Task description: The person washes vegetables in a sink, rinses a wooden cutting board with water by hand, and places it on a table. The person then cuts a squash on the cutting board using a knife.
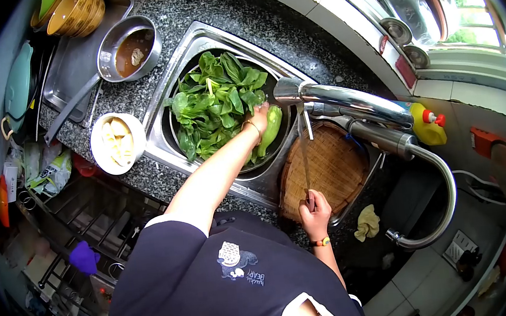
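The gourd (273, 133) lies in the basin (287, 124), along its right side, next to the leafy greens (217, 100). I judge the gourd to be firm and moderately heavy, with a smooth skin that may be slippery if wet, so the sure hold is around its thick middle. The greens look light and soft; the leaves may tear or bruise, and it is better to take them by the stems.

The left hand (256, 123) is between both, touching the greens and the side of the gourd. Its fingers are partly hidden, so I cannot tell if they close on anything. The right hand (315, 214) is closed around the handle of a knife (306, 165), whose blade points away from the body, over the woven tray (336, 168).

The basin sits in the sink (157, 115), near the tap (290, 91). To the left stand a bowl (140, 138) of pale pieces and, farther, a saucepan (107, 53) with brown liquid.
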Motion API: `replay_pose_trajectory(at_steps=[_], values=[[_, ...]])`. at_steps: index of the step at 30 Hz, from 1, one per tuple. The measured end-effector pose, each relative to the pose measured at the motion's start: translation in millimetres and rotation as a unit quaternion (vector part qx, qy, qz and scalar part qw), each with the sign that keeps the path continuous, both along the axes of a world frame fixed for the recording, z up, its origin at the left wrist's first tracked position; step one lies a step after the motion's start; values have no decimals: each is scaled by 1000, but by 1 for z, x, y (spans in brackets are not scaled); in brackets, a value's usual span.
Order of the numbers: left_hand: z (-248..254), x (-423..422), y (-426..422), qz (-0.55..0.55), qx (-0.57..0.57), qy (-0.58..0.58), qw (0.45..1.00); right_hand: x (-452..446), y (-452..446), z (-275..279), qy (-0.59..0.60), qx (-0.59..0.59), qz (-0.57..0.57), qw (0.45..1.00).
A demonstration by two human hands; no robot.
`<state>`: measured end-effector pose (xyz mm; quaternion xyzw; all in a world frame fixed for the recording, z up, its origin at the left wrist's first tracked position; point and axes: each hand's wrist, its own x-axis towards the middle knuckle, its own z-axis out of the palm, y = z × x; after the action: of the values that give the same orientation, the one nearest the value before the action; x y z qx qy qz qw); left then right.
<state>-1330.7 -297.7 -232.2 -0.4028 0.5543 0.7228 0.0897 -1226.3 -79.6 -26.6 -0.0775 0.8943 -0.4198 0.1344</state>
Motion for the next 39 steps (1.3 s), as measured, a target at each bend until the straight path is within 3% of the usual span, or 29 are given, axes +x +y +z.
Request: replay_pose_trajectory(at_steps=[1, 2, 3, 4, 7, 9, 12, 13, 14, 15, 16, 17, 19, 20, 21, 23, 24, 27, 28, 39], values=[[2, 5, 5, 0, 0, 0, 1000, -1, -1, 2, 6, 5, 7, 1000], [27, 13, 11, -93, -173, 6, 981, -2, 0, 4, 14, 11, 15, 1000], [48, 18, 15, -183, -340, 12, 923, -3, 0, 4, 14, 11, 14, 1000], [57, 23, 14, -253, -343, 15, 904, -3, 1, 4, 12, 10, 10, 1000], [93, 11, 12, -329, -302, -84, 891, 2, 3, 0, 3, 16, -2, 1000], [90, 4, 5, -353, -332, -92, 870, 2, 3, -1, 0, 21, -3, 1000], [84, -7, -5, -316, -328, -123, 882, -1, 1, 2, 24, 6, 6, 1000], [61, -7, -1, -316, -329, -122, 882, 0, 1, 4, 17, 4, 4, 1000], [20, -4, 9, -131, -149, 24, 980, 0, 2, 4, 11, 3, 3, 1000], [-2, -6, 11, 65, 46, 168, 983, 0, 2, 4, 12, 1, 1, 1000], [-3, -7, -2, -38, -143, 149, 978, 0, 2, 4, 12, 0, -1, 1000], [2, -7, -5, -39, -144, 149, 978, 1, 4, 4, 12, -1, -2, 1000], [11, -5, -9, 0, -21, 81, 996, 3, 5, 4, 10, 1, -3, 1000], [-7, -2, -7, 29, 45, 54, 997, 3, 6, 3, 9, 3, -3, 1000], [54, 0, -6, 83, 186, 1, 979, 4, 7, 1, 9, 1, -4, 1000], [78, 7, 4, 154, 237, -31, 959, 5, 7, -2, 12, -2, -4, 1000], [75, 11, 7, 182, 311, 9, 933, 4, 6, -2, 12, -2, -4, 1000], [48, 17, 15, 193, 303, 25, 933, 3, 3, 0, 14, -1, -4, 1000], [43, 18, 22, 210, 247, 30, 946, 3, 3, 0, 8, 2, -2, 1000], [60, 12, 23, 179, 167, -57, 968, 0, 4, -1, 13, 6, 8, 1000]])
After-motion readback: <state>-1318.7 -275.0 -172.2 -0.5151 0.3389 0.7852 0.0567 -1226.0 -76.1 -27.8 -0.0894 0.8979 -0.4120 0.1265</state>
